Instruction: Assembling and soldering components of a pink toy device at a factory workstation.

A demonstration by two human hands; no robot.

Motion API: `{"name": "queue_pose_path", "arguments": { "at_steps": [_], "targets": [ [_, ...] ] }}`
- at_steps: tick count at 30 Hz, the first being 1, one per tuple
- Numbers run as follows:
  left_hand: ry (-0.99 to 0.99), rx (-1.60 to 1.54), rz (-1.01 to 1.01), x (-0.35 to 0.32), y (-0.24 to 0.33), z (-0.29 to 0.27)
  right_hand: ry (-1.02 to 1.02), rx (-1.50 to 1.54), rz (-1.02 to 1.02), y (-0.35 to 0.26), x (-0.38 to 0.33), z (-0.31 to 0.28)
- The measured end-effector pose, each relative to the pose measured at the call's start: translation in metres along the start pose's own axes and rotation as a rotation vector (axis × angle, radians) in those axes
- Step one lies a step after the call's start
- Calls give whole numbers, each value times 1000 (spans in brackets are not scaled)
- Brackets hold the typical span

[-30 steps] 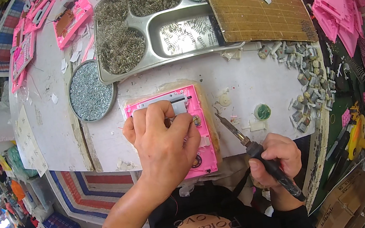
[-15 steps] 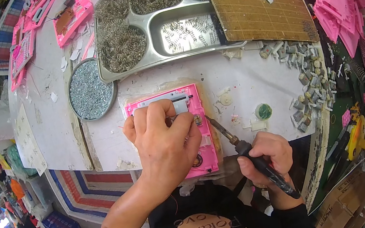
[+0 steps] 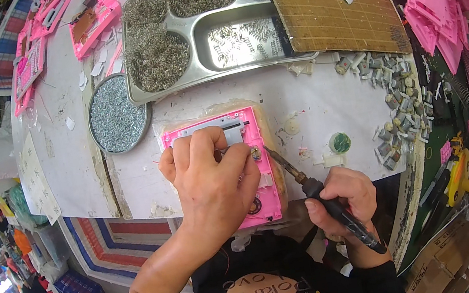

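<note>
My right hand (image 3: 348,196) is closed round the black handle of a soldering iron (image 3: 333,207). Its metal tip points up and left, by the right edge of a pink plastic casing (image 3: 264,194). My left hand (image 3: 205,176) lies over that casing with thumb and index finger pinched together; whatever they hold is hidden. A grey part (image 3: 233,135) sits in the upper portion of the casing, and a thin reddish wire shows beside my left fingers. Beneath the casing is a pale, plastic-wrapped pad (image 3: 279,179).
Behind stands a metal compartment tray (image 3: 204,77) of springs, partly covered by a brown board (image 3: 335,8). A round dish of small screws (image 3: 118,113) is at left. Small motors (image 3: 394,101) lie piled at right, near a green round container (image 3: 340,142). Pink casings (image 3: 435,13) are stacked far right.
Almost nothing differs. Both hands and the soldering iron keep their places, and the whole view has shifted by only a few pixels.
</note>
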State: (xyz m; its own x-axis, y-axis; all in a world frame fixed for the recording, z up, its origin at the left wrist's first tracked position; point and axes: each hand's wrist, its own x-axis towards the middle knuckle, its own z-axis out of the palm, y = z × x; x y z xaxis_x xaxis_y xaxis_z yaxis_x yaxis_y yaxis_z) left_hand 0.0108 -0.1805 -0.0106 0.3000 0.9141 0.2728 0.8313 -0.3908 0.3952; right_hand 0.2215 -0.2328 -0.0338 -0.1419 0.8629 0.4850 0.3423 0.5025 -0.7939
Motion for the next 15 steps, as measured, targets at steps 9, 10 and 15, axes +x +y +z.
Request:
{"name": "queue_pose_path", "arguments": {
  "at_steps": [9,10,15],
  "targets": [
    [-8,-2,0,0,0,0,2,-3,-3,1,-1,-4],
    [-25,1,8,0,1,-3,5,-1,0,1,-1,-4],
    [54,-64,5,-10,-14,-19,19,-18,7,1,-3,-5]
  ]
}}
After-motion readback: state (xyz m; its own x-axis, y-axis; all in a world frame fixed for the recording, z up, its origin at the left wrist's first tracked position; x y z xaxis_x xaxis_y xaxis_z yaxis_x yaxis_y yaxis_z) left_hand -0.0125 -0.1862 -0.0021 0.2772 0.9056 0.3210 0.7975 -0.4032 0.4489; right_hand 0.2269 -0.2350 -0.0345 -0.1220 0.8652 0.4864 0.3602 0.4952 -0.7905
